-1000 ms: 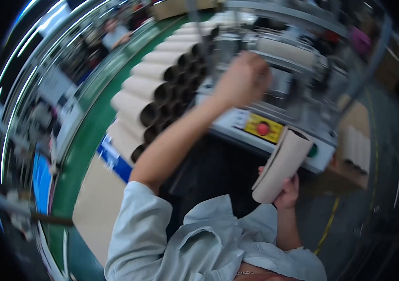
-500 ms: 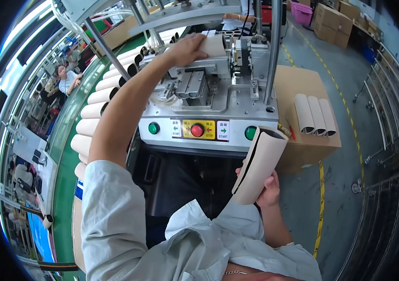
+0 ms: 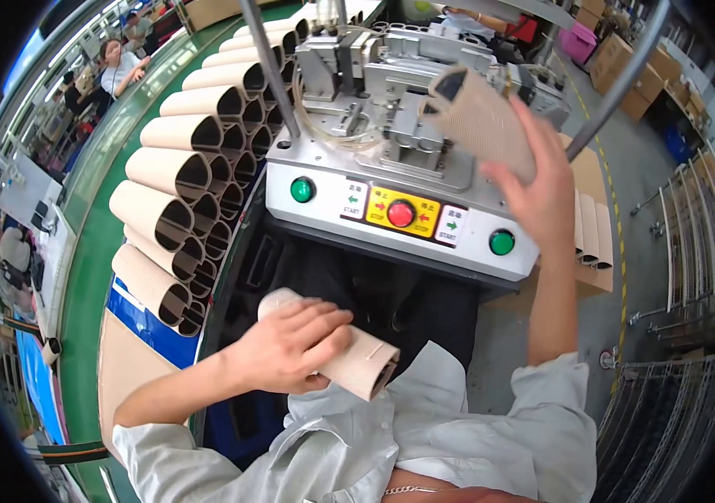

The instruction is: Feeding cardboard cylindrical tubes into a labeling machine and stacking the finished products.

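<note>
My left hand (image 3: 294, 344) is wrapped over a beige tube (image 3: 367, 362) low over my lap. That tube lies tilted, its dark open end pointing down to the right. Over the right part of the machine, my right hand (image 3: 542, 172) grips another beige tube (image 3: 491, 121), slightly blurred, its dark open end toward the upper left. Beneath that tube stands the grey metal machine (image 3: 458, 176) with clamps and a fixture. I cannot tell whether the right-hand tube touches the fixture. The machine's front panel (image 3: 282, 201) carries two green buttons and a red one.
Many beige tubes (image 3: 156, 210) lie stacked at the left, beside a green conveyor (image 3: 80, 277). A metal post (image 3: 626, 75) rises at the right of the machine. Several tubes (image 3: 590, 230) sit on a cardboard box (image 3: 596, 281) there. Wire racks (image 3: 684, 402) stand farther right.
My left hand has come back from the machine to my lap, now around a tube. My right hand has risen from my lap to the machine with a tube. The view has swung left.
</note>
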Action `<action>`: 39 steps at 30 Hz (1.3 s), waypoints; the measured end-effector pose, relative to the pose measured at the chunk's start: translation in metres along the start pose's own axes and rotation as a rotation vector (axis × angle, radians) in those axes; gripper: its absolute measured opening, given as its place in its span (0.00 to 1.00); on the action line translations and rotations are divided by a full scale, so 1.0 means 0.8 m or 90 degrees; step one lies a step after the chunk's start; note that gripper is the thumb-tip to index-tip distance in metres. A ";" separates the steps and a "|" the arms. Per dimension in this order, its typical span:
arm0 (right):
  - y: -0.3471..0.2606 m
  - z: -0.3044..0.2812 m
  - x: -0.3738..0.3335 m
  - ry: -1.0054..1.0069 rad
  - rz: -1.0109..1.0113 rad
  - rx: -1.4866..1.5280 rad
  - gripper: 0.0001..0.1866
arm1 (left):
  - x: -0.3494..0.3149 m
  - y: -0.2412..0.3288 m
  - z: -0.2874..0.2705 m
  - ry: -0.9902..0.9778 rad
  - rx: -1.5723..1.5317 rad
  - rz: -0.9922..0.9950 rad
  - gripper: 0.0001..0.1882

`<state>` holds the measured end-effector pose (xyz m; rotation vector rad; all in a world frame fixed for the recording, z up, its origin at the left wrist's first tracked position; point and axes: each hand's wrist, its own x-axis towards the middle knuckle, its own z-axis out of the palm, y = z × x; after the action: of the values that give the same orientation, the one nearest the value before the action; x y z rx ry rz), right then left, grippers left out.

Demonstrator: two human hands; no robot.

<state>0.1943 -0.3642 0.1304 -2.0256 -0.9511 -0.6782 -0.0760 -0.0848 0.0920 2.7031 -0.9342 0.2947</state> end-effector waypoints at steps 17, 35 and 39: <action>0.104 0.098 0.251 -0.458 0.019 -0.292 0.39 | -0.121 -0.059 0.083 -0.104 -0.240 -0.118 0.35; 0.090 0.110 0.255 -0.499 0.154 -0.262 0.37 | -0.123 -0.065 0.076 -0.116 -0.302 -0.148 0.35; 0.095 0.110 0.254 -0.508 0.139 -0.275 0.37 | -0.121 -0.068 0.076 -0.111 -0.323 -0.150 0.35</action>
<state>0.3845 -0.2439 0.1960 -2.8204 -1.0411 0.0951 -0.1101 -0.0074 -0.0018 2.3508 -0.6159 -0.2044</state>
